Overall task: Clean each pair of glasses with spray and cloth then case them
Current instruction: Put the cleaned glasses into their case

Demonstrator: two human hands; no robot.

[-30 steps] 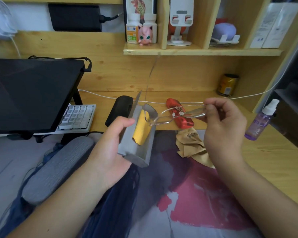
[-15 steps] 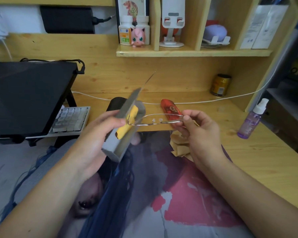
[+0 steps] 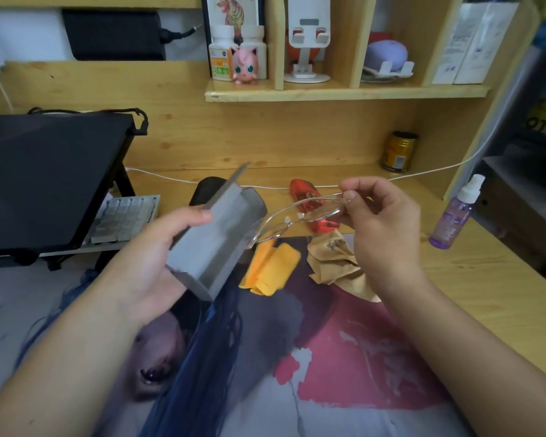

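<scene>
The bench (image 3: 454, 279) carries a printed mat, and above it both hands work. The left hand (image 3: 158, 257) grips an open grey case (image 3: 218, 244), its mouth tilted up and toward the right, lid flap raised behind. As far as the view shows, the case holds nothing. The right hand (image 3: 382, 228) pinches one end of the glasses (image 3: 297, 216), folded, their long axis running from that hand down-left so the far lens end sits just at the case's open rim. The right hand is thus the one to feed them in, along that same axis. Below the case's mouth a yellow cloth (image 3: 271, 269) lies on the mat, a tan cloth (image 3: 338, 263) just beside it. A red case (image 3: 309, 197) lies behind the glasses; the spray bottle (image 3: 454, 216) stands well apart at the right.
</scene>
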